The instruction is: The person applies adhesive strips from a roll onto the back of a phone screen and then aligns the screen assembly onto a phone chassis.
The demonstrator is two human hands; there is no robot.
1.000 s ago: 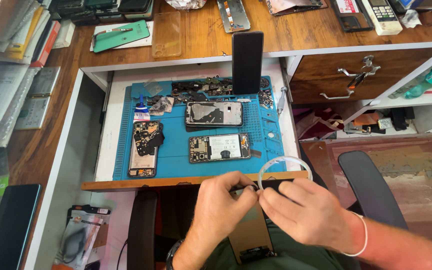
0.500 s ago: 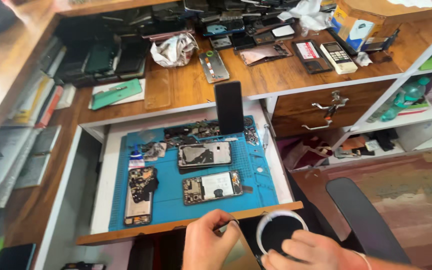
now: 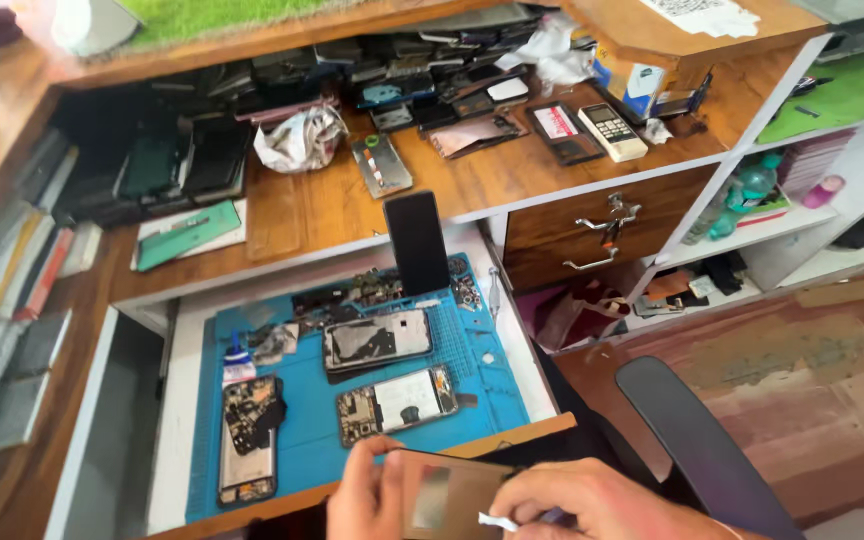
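Our left hand grasps a flat brown rectangular phone panel just below the blue silicone work mat, while our right hand pinches a small white strip at its lower edge.

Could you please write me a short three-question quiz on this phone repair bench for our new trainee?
1. True or false: the left hand and right hand hold a flat brown panel between them.
2. How many opened phones lie on the blue mat? A) one B) three C) six
3. What stands upright at the back edge of the mat?

Key
1. True; the right hand also pinches a small white scrap.
2. B: one at the left, two in the middle.
3. A dark phone, leaning against the desk edge.
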